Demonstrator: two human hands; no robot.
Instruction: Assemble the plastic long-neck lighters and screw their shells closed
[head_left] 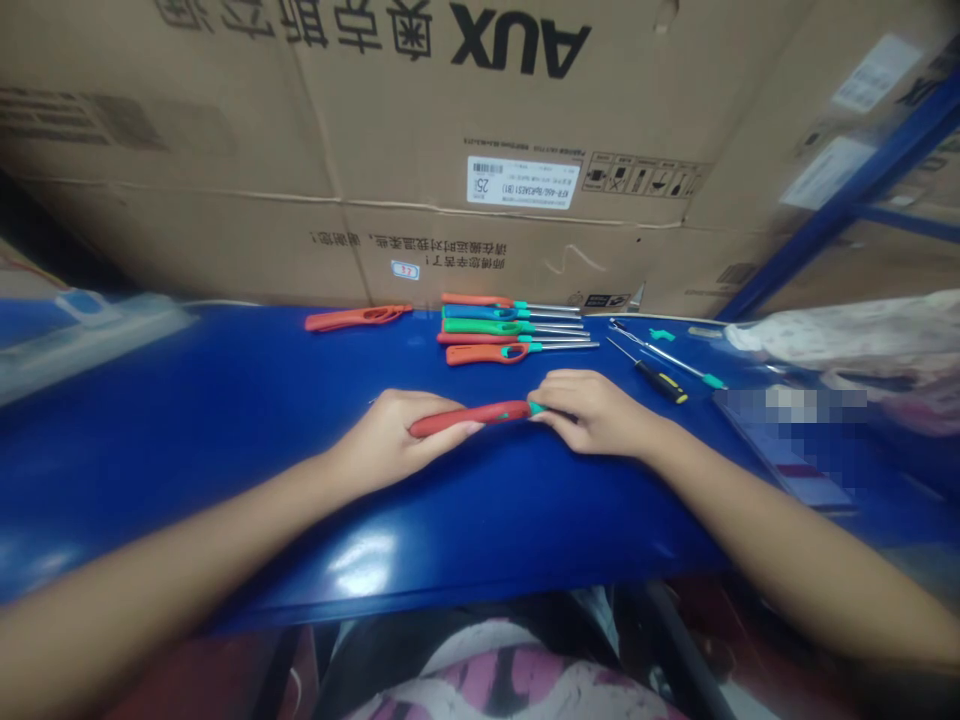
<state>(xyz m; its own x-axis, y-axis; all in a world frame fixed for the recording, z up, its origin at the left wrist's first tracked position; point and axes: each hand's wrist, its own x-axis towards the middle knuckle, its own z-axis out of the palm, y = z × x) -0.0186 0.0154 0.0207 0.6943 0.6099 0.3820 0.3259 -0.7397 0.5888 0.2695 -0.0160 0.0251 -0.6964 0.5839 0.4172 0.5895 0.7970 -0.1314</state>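
My left hand [394, 435] is wrapped round the handle of a red lighter-like tool [469, 416] with a teal collar, held just above the blue table [225, 420]. At the tool's teal front end, the fingers of my right hand [592, 408] pinch it; the metal tip is hidden under them. Behind the hands lies a neat row of several similar long-nosed tools [510, 327] with orange, blue, green and red handles. A lone orange handle [358, 317] lies apart to the left.
A black-and-yellow screwdriver [651, 374], a thin teal-tipped rod [667, 356] and a small teal part [661, 334] lie at the right. Large cardboard boxes [420, 150] wall the table's back. A cloth bundle [855, 335] sits far right, a pale tray [82, 335] far left.
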